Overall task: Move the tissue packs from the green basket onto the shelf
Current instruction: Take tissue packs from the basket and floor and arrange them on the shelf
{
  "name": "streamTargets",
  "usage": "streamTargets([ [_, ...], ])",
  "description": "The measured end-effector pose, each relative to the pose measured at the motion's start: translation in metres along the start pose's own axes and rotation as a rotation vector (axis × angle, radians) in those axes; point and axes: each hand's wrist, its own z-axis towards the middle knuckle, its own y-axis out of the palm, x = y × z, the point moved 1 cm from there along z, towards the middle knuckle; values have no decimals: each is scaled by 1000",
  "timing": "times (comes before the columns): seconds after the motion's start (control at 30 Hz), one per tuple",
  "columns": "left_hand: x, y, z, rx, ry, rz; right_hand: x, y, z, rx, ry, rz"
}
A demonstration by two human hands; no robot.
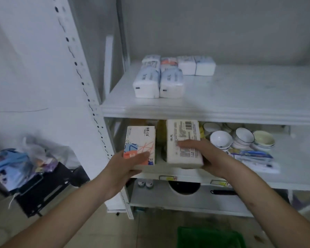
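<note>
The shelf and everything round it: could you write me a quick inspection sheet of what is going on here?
Surface: white shelf, upper board, bare on its right part.
Job's things: six tissue packs stand at the upper board's back left; a patterned pack and a white barcode pack are held in front of the lower level; the green basket sits on the floor below.
Clutter: bowls and a blue-printed packet on the lower board.
Hands: left hand grips the patterned pack; right hand grips the white barcode pack.
Cables: nothing seen.
Surroundings: a white wall and a dark stand with bagged items at the left.
</note>
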Motion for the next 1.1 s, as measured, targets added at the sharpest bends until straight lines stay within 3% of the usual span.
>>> streamTargets([
  [0.27,78,62,-6,-87,189,86,-75,-28,-38,-11,-125,-24],
  [0.47,119,142,28,74,277,92,-119,-84,-35,104,-205,-22],
  [0.6,136,189,59,249,439,177,-141,-120,-19,230,-249,56],
  [0.77,142,220,95,335,492,253,-156,-147,8,264,-231,101],
  [1.0,130,218,125,340,501,591,-148,-157,47,383,-235,-28],
  [1.1,137,213,133,340,601,918,-147,-162,56,451,-284,-190],
])
